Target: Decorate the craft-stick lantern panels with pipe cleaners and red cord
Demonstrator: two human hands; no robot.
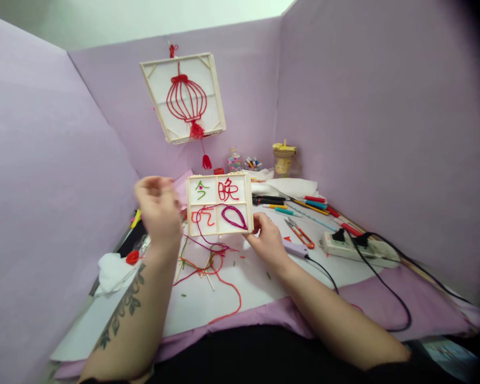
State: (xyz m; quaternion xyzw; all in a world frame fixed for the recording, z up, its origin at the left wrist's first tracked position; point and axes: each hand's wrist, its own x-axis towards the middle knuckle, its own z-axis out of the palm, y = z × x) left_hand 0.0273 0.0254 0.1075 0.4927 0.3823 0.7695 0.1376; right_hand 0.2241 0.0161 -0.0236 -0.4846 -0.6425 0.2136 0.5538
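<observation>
My right hand (267,242) grips the lower right corner of a small white framed panel (248,186), held up over the table. Its four-part face bears yarn characters in green and red. In the lower right part sits a purple yarn loop (234,217), and a loose purple strand trails across the panel and down. To the left of the panel my left hand (158,210) is raised with curled fingers, blurred by motion; anything between its fingertips is hidden. Below lie tangled red, orange and green yarns (208,264) and thin pale sticks.
A lantern picture (186,98) hangs on the back wall. At right lie orange-handled snips (300,234), markers (315,199), a lilac corded tool (296,248) and a power strip (358,248). White cloth (114,273) and a red yarn bundle (132,257) are at left.
</observation>
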